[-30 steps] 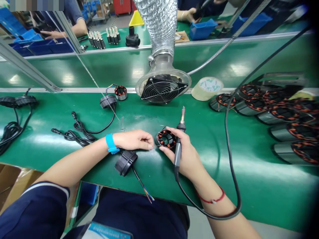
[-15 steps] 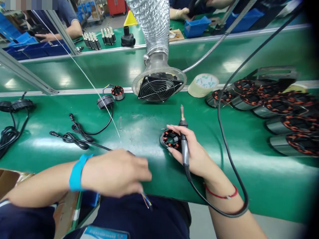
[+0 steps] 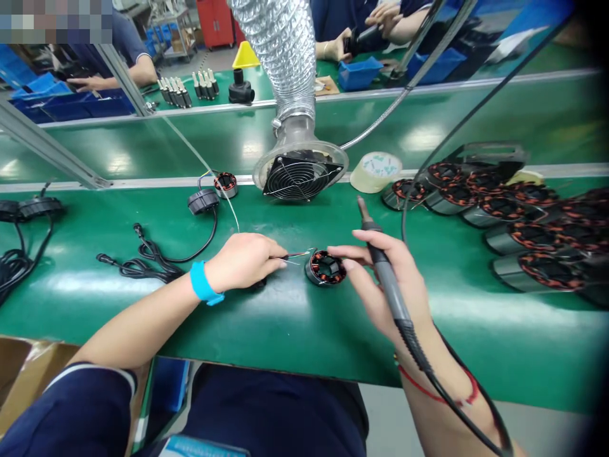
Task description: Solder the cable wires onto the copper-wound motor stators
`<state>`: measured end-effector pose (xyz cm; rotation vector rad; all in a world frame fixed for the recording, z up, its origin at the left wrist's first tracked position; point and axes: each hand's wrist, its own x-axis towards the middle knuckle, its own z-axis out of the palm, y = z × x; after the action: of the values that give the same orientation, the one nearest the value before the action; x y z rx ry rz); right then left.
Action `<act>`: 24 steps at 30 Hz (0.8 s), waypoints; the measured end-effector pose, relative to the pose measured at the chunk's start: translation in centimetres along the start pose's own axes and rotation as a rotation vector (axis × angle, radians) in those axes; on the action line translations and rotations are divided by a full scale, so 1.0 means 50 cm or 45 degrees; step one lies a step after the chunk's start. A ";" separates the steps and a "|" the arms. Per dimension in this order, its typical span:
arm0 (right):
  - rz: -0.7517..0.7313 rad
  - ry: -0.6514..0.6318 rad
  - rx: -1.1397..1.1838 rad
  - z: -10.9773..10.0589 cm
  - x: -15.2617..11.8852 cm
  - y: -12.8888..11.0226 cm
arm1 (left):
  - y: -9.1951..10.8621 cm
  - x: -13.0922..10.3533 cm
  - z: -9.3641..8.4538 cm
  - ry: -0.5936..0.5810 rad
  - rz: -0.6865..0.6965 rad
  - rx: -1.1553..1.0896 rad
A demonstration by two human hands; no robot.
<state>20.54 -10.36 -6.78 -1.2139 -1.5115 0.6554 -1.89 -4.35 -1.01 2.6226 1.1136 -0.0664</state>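
Observation:
My left hand [image 3: 250, 259] is closed in a pinch around thin cable wires [image 3: 299, 254], whose bare ends point right at the rim of a stator [image 3: 312, 274]. A thin strand of solder wire [image 3: 233, 209] hangs down to this hand, and a fine silvery end sticks out past the fingertips. My right hand [image 3: 368, 295] holds a soldering iron [image 3: 391, 289], its tip raised up and away from the stator. The thumb and a finger of that hand are at the stator's right side. The stator lies flat with orange-copper windings and a round hole.
A fume extractor [image 3: 302, 178] hangs at the back centre, beside a tape roll [image 3: 375, 172]. Several stators [image 3: 511, 235] stand on the right. Black cables [image 3: 157, 260] and a black cap [image 3: 203, 201] lie left. Co-workers' hands [image 3: 337, 47] show behind the bench.
My left hand has moved up and forward, bringing the wire ends beside the stator. My right hand has shifted slightly right, and the iron now leans left.

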 end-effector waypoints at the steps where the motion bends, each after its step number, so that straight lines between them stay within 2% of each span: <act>1: 0.001 -0.036 0.030 0.009 0.001 -0.008 | -0.007 0.002 -0.005 -0.022 0.005 -0.066; 4: -0.016 -0.112 0.104 0.043 0.006 -0.021 | -0.017 0.001 -0.014 -0.093 0.039 -0.258; 9: -0.100 -0.075 0.121 0.086 0.012 -0.028 | -0.019 -0.003 -0.020 -0.151 0.070 -0.436; 12: -0.133 -0.007 0.169 0.095 0.011 -0.026 | -0.023 -0.001 -0.017 -0.065 0.082 -0.702; 15: -0.097 0.062 0.230 0.100 0.006 -0.016 | -0.028 0.004 -0.009 0.111 0.053 -1.024; 16: -0.090 0.081 0.237 0.102 0.004 -0.012 | -0.027 0.006 -0.005 0.163 0.035 -1.028; 18: -0.091 0.111 0.236 0.104 0.001 -0.006 | -0.022 0.007 0.002 0.198 0.042 -0.846; 21: -0.095 0.131 0.255 0.107 -0.002 -0.001 | -0.007 0.007 0.010 0.124 0.130 -0.457; 24: -0.115 0.118 0.292 0.106 -0.003 -0.002 | 0.002 0.005 0.011 0.065 0.144 -0.295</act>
<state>15.55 -9.54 -8.40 -0.9830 -1.3654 0.6828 -1.61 -4.40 -1.53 2.4848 0.9254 0.1451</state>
